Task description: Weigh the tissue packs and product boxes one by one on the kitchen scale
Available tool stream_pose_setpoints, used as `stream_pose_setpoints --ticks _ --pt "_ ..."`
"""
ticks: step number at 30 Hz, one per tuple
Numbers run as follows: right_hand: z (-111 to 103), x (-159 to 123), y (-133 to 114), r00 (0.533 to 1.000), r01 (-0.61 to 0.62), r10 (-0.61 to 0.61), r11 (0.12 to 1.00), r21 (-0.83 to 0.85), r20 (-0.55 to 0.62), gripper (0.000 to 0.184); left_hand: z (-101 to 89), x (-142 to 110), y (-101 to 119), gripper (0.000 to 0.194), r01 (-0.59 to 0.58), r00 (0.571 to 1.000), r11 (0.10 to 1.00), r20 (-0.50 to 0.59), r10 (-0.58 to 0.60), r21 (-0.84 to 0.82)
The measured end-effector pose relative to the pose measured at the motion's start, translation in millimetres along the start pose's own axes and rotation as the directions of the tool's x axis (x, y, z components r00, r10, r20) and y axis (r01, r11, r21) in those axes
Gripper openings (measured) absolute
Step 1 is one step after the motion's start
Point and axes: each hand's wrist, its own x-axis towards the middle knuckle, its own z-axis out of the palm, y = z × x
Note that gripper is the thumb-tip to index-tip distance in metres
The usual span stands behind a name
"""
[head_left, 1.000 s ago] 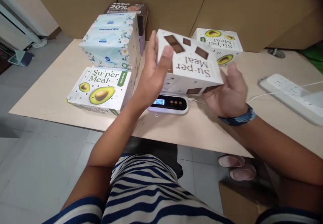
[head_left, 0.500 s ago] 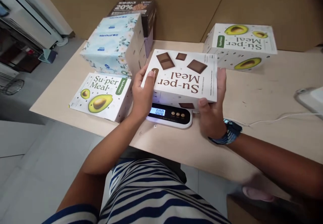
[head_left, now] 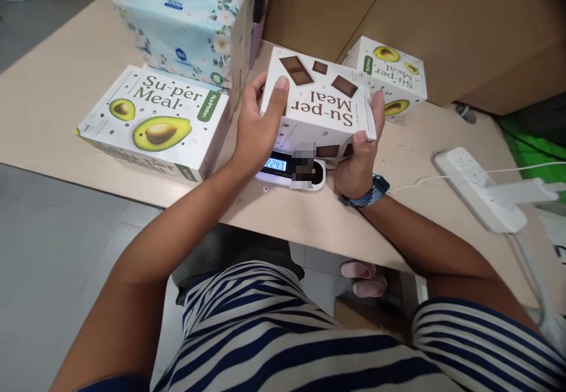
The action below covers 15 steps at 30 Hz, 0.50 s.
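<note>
A white chocolate-print "Su-per Meal" box (head_left: 325,100) is over a digital kitchen scale (head_left: 318,183), its lettering upside down to me. My left hand (head_left: 260,118) grips its left end, thumb on top. My right hand (head_left: 360,156) grips the right end, thumb on the near side and fingers up along the end. The scale's lit display (head_left: 276,164) shows digits like 2247; the box hides its platform, and a blurred patch covers some of its buttons. Left of my left hand lies an avocado-print box (head_left: 154,121).
Behind the left box stand floral tissue packs (head_left: 186,26). A second avocado-print box (head_left: 393,76) is at the back right, by cardboard panels (head_left: 420,15). A power strip (head_left: 477,185) with a white cable lies on the table (head_left: 283,218) at right. Pink slippers (head_left: 369,286) are on the floor.
The box tilted up in my hands has come down to the scale, and the display has gone from zeros to digits like 2247. My view has shifted.
</note>
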Motion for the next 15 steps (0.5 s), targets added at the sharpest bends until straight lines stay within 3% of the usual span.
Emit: stream_pose_setpoints --ticks 3,8,15 --pt "-2.0 1.3 0.8 0.994 0.009 -0.005 0.999 0.038 -0.113 0.092 -1.7 6.4 -3.4 0.027 0.014 1.000 1.000 0.017 -0.014 0.018" --pt "-9.0 6.0 10.0 0.982 -0.089 0.065 0.988 -0.128 -0.179 0.107 -2.6 17.3 -11.2 0.028 -0.045 0.998 0.997 0.042 0.043 0.066" --pt "-9.4 9.7 2.5 0.953 -0.135 0.030 0.933 -0.333 -0.300 0.091 -1.5 17.8 -13.6 0.038 -0.059 0.997 0.998 0.053 0.058 0.022"
